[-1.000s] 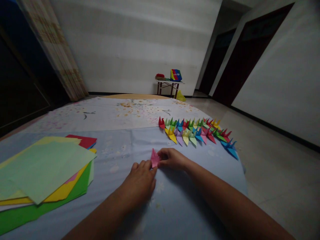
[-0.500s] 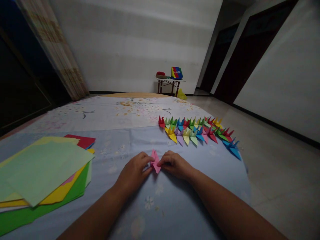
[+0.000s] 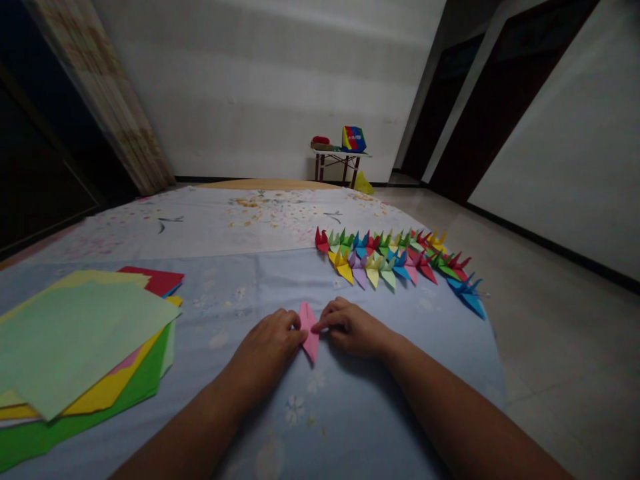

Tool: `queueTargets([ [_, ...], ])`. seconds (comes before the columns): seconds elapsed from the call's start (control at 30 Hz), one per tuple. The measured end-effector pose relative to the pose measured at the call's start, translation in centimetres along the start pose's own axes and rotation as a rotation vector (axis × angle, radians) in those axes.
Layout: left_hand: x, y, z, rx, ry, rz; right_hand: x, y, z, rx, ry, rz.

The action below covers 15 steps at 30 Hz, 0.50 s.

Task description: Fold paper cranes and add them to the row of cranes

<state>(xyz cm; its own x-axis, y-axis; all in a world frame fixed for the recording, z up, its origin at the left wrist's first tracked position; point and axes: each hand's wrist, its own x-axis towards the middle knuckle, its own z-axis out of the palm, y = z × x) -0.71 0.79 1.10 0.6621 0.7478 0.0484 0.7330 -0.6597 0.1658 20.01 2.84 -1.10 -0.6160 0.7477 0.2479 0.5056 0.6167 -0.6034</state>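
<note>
A pink folded paper (image 3: pixel 309 340), shaped like a long narrow diamond, is between my two hands above the blue part of the tablecloth. My left hand (image 3: pixel 274 342) pinches its left edge between thumb and fingers. On the other side, my right hand (image 3: pixel 354 327) has its thumb and forefinger closed at the paper's right edge. Beyond my right hand stand rows of folded paper cranes (image 3: pixel 373 269) in many colours, with a blue crane (image 3: pixel 468 295) at the near right end.
A stack of coloured paper sheets (image 3: pixel 95 340) lies at the left, pale green on top. The floral tablecloth (image 3: pixel 210 227) covers the round table. Past it, a small table (image 3: pixel 340 155) by the wall bears a colourful box (image 3: pixel 354 139). A yellow bag (image 3: pixel 363 183) lies on the floor.
The pink paper's lower part, folded up before, now lies flat and points toward me, so the piece looks longer. Both hands stay at its sides. The view has shifted slightly.
</note>
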Motion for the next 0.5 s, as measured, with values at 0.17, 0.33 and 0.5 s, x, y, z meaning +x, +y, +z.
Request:
queueTargets([
  [0.17,-0.14,0.32,-0.08,0.062,-0.02,0.003,0.01,0.44,0.02,-0.003,0.175,0.032],
  [0.33,-0.07,0.73,-0.13,0.09,-0.033,0.014,0.11,-0.06,0.16,-0.046,0.082,-0.062],
  [0.5,-0.28,0.63,-0.87,0.067,-0.096,0.025,0.13,-0.24,0.19,-0.091,-0.016,-0.043],
])
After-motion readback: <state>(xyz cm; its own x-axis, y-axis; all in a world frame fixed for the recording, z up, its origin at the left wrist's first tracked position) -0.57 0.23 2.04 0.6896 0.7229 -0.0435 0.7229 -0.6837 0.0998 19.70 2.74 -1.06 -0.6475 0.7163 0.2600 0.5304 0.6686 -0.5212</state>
